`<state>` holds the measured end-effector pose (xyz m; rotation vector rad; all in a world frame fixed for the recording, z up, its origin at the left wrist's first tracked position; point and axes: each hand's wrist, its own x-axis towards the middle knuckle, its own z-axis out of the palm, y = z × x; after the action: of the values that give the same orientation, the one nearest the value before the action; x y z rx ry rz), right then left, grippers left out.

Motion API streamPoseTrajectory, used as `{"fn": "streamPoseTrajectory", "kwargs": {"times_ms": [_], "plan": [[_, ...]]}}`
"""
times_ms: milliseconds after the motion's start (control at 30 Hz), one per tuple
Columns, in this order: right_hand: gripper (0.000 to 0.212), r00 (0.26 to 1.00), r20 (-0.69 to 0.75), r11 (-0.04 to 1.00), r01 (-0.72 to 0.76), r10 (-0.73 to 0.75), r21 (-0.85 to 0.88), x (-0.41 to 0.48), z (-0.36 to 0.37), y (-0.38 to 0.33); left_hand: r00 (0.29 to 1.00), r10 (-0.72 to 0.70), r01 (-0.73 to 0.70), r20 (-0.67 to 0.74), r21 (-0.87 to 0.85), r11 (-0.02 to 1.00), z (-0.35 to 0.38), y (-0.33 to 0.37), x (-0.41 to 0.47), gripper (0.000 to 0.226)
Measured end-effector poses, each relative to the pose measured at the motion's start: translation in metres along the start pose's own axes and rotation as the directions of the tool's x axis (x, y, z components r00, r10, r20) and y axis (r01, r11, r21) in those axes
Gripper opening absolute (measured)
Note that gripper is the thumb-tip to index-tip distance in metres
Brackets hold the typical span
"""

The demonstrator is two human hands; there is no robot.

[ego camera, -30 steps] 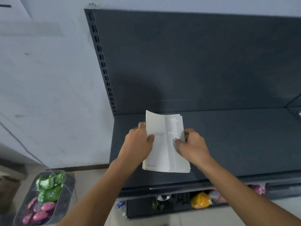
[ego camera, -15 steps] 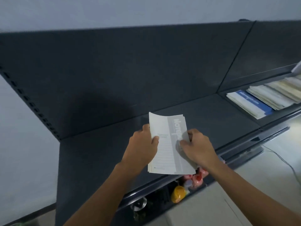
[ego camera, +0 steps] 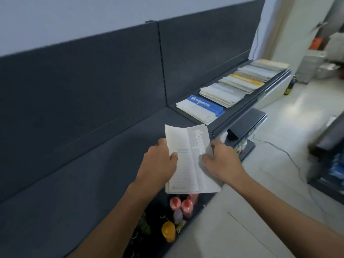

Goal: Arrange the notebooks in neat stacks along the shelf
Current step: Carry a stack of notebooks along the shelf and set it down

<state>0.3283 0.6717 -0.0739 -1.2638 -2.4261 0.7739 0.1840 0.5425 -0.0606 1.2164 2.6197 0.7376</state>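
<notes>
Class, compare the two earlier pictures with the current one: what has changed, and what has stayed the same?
The view swung right along the shelf: the floor basket left sight and the notebook stacks came into view. No grip changed: the left hand and right hand still hold the grey notebooks by their sides.

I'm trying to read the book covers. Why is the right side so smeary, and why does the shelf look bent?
Head view: the dark furniture at far right is smeared by motion blur; the wide lens curves the shelf; light is dim, without glare; the held notebooks and the blue notebook are sharp enough to read.
</notes>
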Motion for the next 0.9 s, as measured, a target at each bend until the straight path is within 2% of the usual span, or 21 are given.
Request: {"fn": "streamPoseTrajectory", "kwargs": {"times_ms": [167,400,567,900], "plan": [[0.025,0.996,-0.055,0.997,-0.073,0.073,0.008,0.026,-0.045,0.069,0.998,0.044,-0.045,0.043,0.021,0.999,0.040,0.075,0.031,0.038],[0.022,0.974,-0.104,0.978,-0.192,0.200,0.082,0.066,-0.085,0.128,0.991,0.111,-0.111,0.077,-0.002,0.994,0.076,0.141,0.079,0.041],[0.023,0.956,-0.098,0.960,-0.268,0.275,0.081,0.101,-0.110,0.164,0.984,0.177,-0.176,0.032,-0.042,0.984,0.103,0.185,0.119,0.033],[0.025,0.936,-0.144,0.947,-0.314,0.321,0.069,0.216,-0.177,0.229,0.967,0.252,-0.249,0.030,-0.066,0.966,0.164,0.274,0.242,0.034]]}}
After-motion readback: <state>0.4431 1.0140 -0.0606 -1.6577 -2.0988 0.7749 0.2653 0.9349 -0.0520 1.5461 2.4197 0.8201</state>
